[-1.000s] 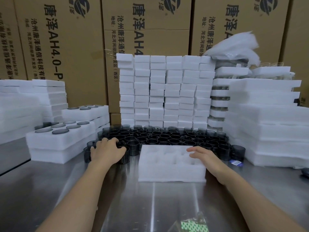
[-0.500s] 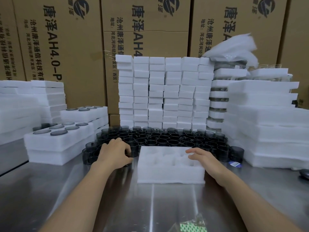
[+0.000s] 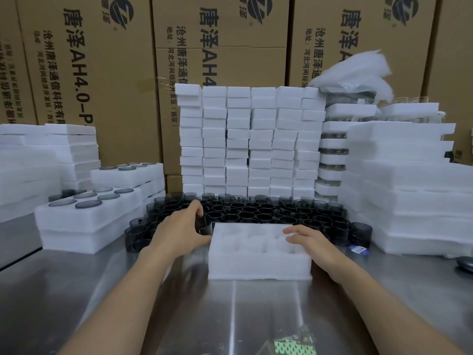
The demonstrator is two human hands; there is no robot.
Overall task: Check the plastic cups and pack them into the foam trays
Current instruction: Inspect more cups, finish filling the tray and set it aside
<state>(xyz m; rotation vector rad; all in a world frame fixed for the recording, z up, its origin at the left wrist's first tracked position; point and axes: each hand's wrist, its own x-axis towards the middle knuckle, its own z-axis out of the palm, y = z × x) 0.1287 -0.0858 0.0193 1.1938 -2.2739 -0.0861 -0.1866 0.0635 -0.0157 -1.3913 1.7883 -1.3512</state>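
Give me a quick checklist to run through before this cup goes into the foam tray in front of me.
1. Grip: the left hand grips the cup: ok.
2. Tray steadied: the right hand rests on the foam tray: ok.
3. Pockets free: none holds a cup: ok.
4. Cup free of flaws: cannot tell, too dark and blurred.
5. Cup near a pocket: it is beside the tray's left edge: ok.
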